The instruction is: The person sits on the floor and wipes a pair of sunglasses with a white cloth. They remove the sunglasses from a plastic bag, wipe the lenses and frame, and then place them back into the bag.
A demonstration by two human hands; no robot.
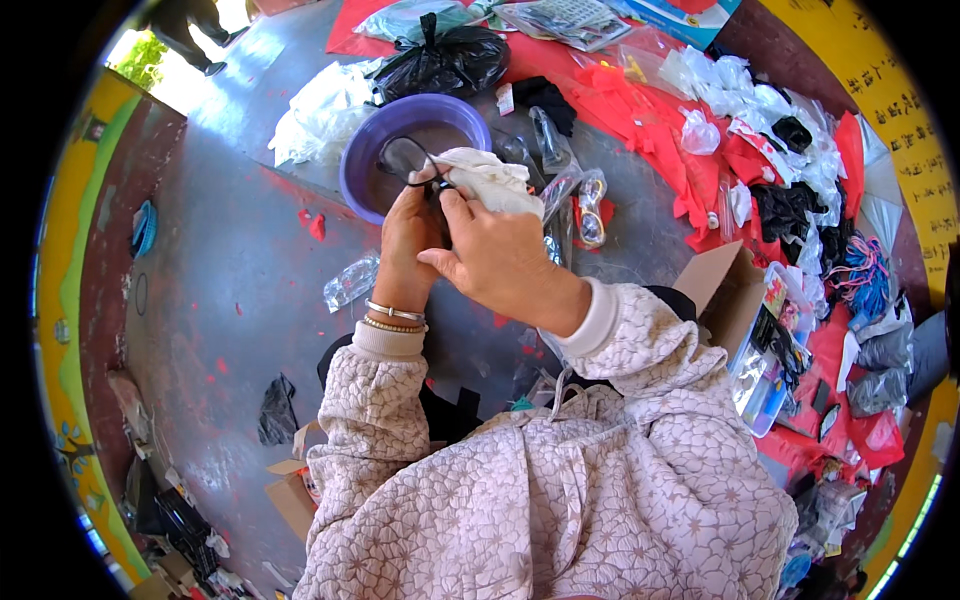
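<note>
A pair of black-rimmed glasses (408, 140) is between my hands, with one rounded lens sticking up over a purple basin (352, 170). My left hand (408, 245) is closed round the lower part of the glasses, palm turned inward. From the right, my right hand (505, 250) meets it, its fingertips pinching the dark frame and its thumb pointing at the left palm. Just beyond the right knuckles shows a cream cloth (490, 178), overlapping the basin's rim; whether that hand also grips it I cannot tell. Much of the glasses is hidden by my fingers.
Black (445, 62) and white plastic bags (325, 115) lie behind the basin. Red sheeting (640, 125) with heaped bags spreads right. Clear packaging (352, 280) lies left of my wrist. A cardboard box (715, 290) and a clear bin (770, 350) stand at right. Someone's legs (185, 30) show far left.
</note>
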